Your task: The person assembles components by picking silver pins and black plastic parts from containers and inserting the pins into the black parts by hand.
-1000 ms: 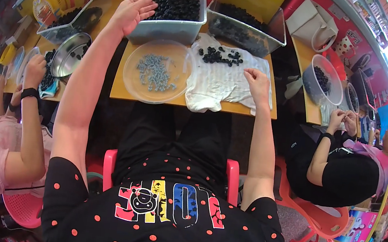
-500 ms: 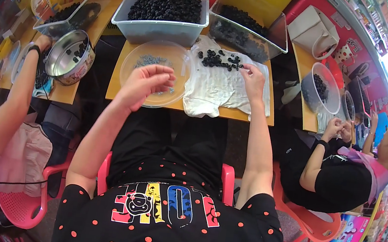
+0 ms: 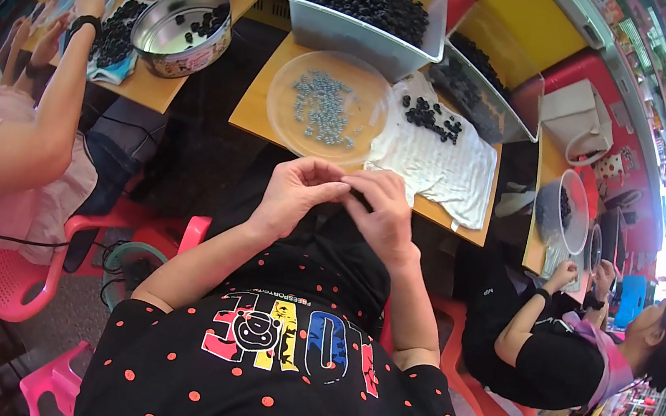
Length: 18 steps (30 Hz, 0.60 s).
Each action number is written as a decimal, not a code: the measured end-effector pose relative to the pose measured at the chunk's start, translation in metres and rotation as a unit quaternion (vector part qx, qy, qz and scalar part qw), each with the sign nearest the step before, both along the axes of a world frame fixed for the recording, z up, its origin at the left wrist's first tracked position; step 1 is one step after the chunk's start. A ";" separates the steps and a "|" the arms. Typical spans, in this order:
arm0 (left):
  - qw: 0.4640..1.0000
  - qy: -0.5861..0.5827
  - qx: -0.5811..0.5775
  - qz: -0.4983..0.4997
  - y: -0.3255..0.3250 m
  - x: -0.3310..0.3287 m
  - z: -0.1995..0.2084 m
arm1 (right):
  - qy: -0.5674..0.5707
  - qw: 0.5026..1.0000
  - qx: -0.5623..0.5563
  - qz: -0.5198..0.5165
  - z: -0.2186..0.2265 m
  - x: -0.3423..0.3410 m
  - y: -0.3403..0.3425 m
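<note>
My left hand and my right hand meet in front of my body, just off the table's near edge. Fingertips of both are pinched together; whatever lies between them is too small or hidden to name. Beyond them a round clear plastic lid holds many small grey-blue pieces. Right of it, a crumpled white cloth is spread out with several small round black pieces near its far side.
A deep translucent bin full of black pieces stands behind the lid, with a clear bin beside it. On the left table is a round metal tin. Co-workers sit at both sides; a pink chair is at left.
My right hand has left the black pieces on the cloth and come back toward me. My left hand has drawn back from over the lid, and both now meet. The view has turned.
</note>
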<state>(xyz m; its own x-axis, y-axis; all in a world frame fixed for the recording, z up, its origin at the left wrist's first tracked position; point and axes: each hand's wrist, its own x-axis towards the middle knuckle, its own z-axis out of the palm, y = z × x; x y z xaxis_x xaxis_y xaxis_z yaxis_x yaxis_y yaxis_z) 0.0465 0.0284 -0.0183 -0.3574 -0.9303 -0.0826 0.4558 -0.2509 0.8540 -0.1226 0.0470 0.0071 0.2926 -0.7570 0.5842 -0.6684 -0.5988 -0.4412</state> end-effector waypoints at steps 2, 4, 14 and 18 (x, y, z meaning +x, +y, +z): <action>0.999 0.012 0.031 0.006 0.003 0.014 -0.012 | 0.017 0.997 0.052 0.049 0.004 0.007 -0.003; 0.994 0.038 0.100 0.003 0.003 0.026 -0.023 | -0.034 0.986 0.147 0.077 0.006 0.007 -0.015; 0.977 0.090 0.167 -0.094 -0.010 0.044 -0.046 | 0.111 0.984 0.107 -0.091 -0.039 -0.025 -0.147; 0.978 0.108 0.152 -0.091 -0.014 0.047 -0.046 | 0.164 0.976 0.122 -0.074 -0.049 -0.019 -0.160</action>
<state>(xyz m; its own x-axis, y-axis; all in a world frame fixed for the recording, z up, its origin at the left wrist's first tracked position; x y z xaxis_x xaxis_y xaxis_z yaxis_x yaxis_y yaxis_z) 0.0934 0.0142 -0.0639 -0.5550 -0.7933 -0.2502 0.5411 -0.5728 0.6158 -0.1414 -0.1132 -0.0419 0.3111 -0.9096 0.2754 -0.8683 -0.3898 -0.3067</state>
